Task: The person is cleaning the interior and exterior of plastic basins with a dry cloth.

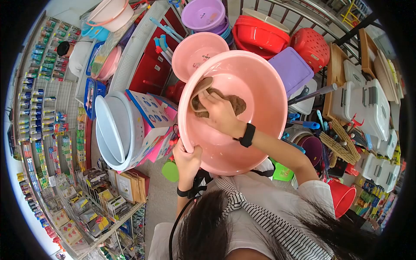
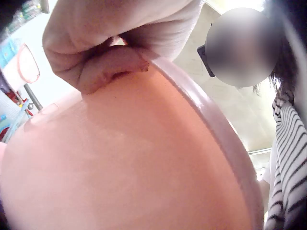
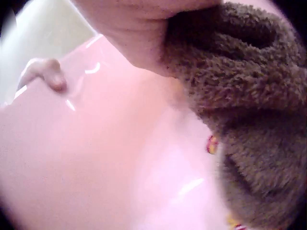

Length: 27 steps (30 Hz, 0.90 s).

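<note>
A large pink basin [image 1: 260,104] is tilted in front of the person's body. The left hand [image 1: 187,161] grips its rim at the lower left, thumb on one side; in the left wrist view the curled fingers of the left hand [image 2: 110,48] wrap over the pink rim [image 2: 201,105]. Inside the basin, the right hand [image 1: 221,113] holds a brown fuzzy cloth [image 1: 236,104] against the left inner wall. The right wrist view shows the thick cloth [image 3: 244,81] bunched beside the right hand [image 3: 139,33], whose fingertips are mostly hidden.
A smaller pink basin [image 1: 195,52] stands behind the large one. Around are purple basins [image 1: 203,15], red basins [image 1: 262,34], a pale blue tub [image 1: 115,130] at the left, white storage boxes [image 1: 377,106] at the right, and a wire shelf of small goods [image 1: 93,203].
</note>
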Each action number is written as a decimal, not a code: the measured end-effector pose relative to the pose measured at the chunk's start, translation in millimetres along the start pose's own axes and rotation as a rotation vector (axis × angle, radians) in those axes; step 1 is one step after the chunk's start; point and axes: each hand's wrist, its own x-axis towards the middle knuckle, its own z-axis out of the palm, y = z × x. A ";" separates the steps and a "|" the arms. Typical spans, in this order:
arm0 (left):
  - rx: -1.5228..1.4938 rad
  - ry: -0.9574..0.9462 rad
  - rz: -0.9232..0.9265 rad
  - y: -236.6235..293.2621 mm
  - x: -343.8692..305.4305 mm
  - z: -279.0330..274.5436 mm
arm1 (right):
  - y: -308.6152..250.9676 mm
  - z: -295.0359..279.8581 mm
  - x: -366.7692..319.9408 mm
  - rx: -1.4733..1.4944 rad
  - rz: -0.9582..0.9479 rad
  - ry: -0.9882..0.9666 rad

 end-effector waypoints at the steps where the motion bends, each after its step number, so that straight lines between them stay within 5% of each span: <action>1: 0.000 0.000 0.000 0.1 -1.1 0.0 | 6.1 6.8 -1.7 -0.257 -0.161 0.015; 3: 0.041 0.002 -0.043 0.0 -5.1 -2.6 | 20.1 13.8 -2.5 -0.400 -0.183 -0.032; 7: -0.009 0.053 -0.056 1.5 -9.6 -3.1 | 60.5 11.0 -7.3 -0.963 0.074 -0.199; 12: -0.026 0.073 -0.066 -10.3 -10.9 -6.3 | 100.1 -7.7 -40.3 -0.800 0.173 -0.358; 14: -0.038 0.070 -0.081 -9.9 -10.3 -6.0 | 106.7 -15.8 -50.2 -0.606 0.208 -0.735; 19: -0.015 0.062 -0.064 -6.9 -5.2 -2.2 | 73.4 -21.6 -66.9 -0.131 0.120 -0.983; 21: 0.014 0.015 -0.073 -6.5 -2.7 -2.4 | 46.0 -11.2 -63.5 -0.135 -0.105 -1.173; 24: 0.049 0.072 -0.082 -2.3 -2.0 -0.4 | 23.6 4.9 -58.3 0.104 -0.014 -1.331; 25: 0.049 0.073 -0.081 -2.7 -1.3 -0.5 | 21.1 8.6 -58.1 0.104 -0.015 -1.331; 27: 0.024 0.068 -0.036 -5.0 -1.2 -3.6 | 14.1 15.9 -56.3 0.683 0.136 -1.043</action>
